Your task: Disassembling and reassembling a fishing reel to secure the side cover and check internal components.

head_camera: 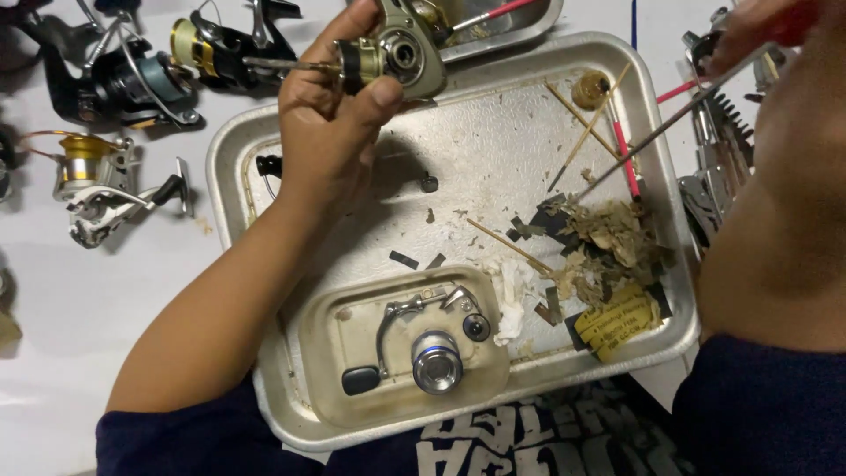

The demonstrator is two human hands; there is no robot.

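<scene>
My left hand (330, 123) grips a fishing reel body (397, 53), champagne-coloured with a gold and black part, and holds it above the far edge of a large metal tray (231, 159). My right hand (758, 26), at the top right corner, holds a long thin metal tool (670, 119) with a red handle; the tool slants down toward the tray. A smaller metal tray (322, 353) sits inside the large one. It carries a silver spool (437, 361), a bail arm (414, 307) and a black knob (359, 381).
Scraps of paper, black bits, wooden sticks (586, 123), a red brush (624, 159) and a yellow label (617, 319) litter the tray's right side. Several fishing reels (97, 181) lie on the white table at the left. Metal tools (718, 150) lie to the right, another tray (502, 31) behind.
</scene>
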